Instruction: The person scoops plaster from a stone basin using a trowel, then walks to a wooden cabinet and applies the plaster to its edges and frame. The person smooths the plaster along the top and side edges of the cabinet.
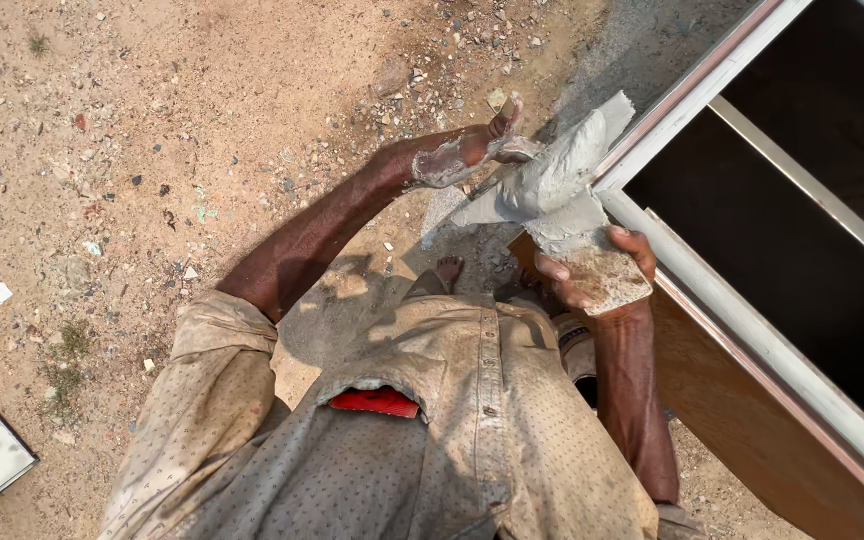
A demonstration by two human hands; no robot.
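Wet grey mortar [552, 180] heaped on a flat board [607, 275] beside the window frame [712, 85], likely heavy, soft and slippery, best borne from beneath; right hand [592, 280] clamped on the board's near edge, forearm upright; left hand [467, 150] reaching across, smeared, fingers closed on a trowel [522, 150].

This is an outdoor building site or work yard. The ground [152, 130] is bare sandy dirt strewn with small stones, chips and scraps of litter. A wooden cabinet frame [752, 330] with pale edging stands in the open on the right. Wet grey putty or mortar [562, 175] is heaped on a flat trowel [607, 275], and the person's shirt [452, 430] is dusty.
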